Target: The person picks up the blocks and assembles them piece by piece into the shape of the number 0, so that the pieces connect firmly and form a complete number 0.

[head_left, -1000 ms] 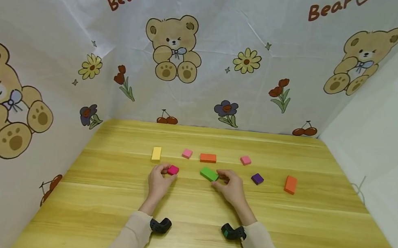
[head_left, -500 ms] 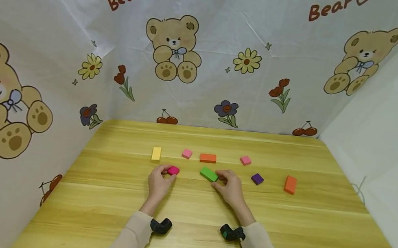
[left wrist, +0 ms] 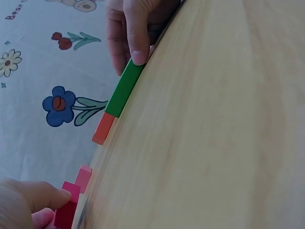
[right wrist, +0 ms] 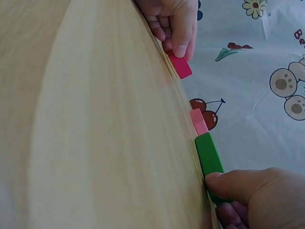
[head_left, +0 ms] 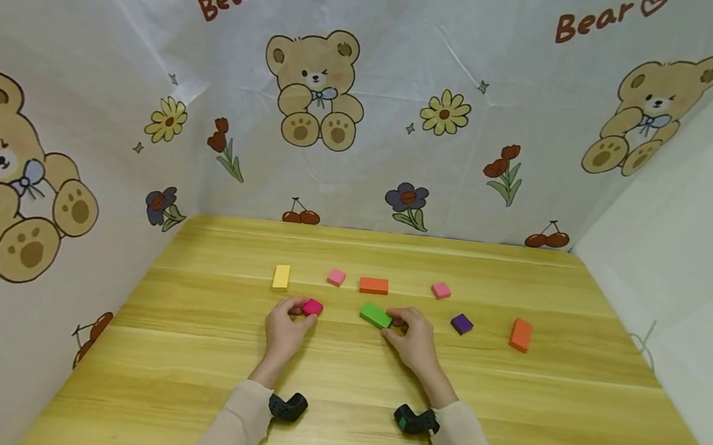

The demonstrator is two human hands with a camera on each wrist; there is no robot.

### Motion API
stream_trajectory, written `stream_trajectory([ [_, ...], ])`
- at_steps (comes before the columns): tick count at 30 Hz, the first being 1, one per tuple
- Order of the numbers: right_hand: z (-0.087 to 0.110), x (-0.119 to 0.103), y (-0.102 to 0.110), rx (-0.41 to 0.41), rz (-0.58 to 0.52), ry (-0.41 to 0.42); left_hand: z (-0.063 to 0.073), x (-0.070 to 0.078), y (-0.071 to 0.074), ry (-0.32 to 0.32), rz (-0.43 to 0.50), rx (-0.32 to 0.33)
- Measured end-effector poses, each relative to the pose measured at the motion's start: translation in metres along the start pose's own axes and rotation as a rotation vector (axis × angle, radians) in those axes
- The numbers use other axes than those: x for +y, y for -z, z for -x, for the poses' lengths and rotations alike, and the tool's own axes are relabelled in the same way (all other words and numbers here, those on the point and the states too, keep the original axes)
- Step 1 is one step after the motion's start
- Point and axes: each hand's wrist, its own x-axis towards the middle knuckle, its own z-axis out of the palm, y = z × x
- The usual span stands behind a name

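On the wooden table, a magenta block (head_left: pixel 313 307) is pinched between the thumb and fingers of my left hand (head_left: pixel 285 326). Its face shows beside the thumb in the left wrist view. To the right lies a green oblong block (head_left: pixel 375 316), whose right end my right hand (head_left: pixel 414 338) pinches. The right wrist view shows that thumb pressed on the green block (right wrist: pixel 208 155), with the fingers partly hidden behind it. A gap of bare wood separates the two held blocks.
Behind the hands lie a yellow block (head_left: pixel 281 278), a pink block (head_left: pixel 336 277) and an orange block (head_left: pixel 373 285). Farther right are another pink block (head_left: pixel 441 290), a purple block (head_left: pixel 461 324) and a second orange block (head_left: pixel 520 335). A bear-print cloth (head_left: pixel 361 179) hangs behind the table.
The magenta block has shifted very slightly right in my left hand. My right hand has edged slightly left onto the green block, which stays in place. The head view has tilted a little.
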Motion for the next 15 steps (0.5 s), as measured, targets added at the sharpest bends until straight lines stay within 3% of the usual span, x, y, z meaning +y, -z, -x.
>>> stream_trajectory([
  [8, 0.004, -0.007, 0.008, -0.030, -0.077, -0.056, 0.003, 0.002, 0.003, 0.004, 0.061, -0.003],
  [15, 0.019, -0.018, 0.019, -0.081, -0.172, -0.034, 0.017, 0.007, 0.015, 0.028, 0.088, -0.073],
])
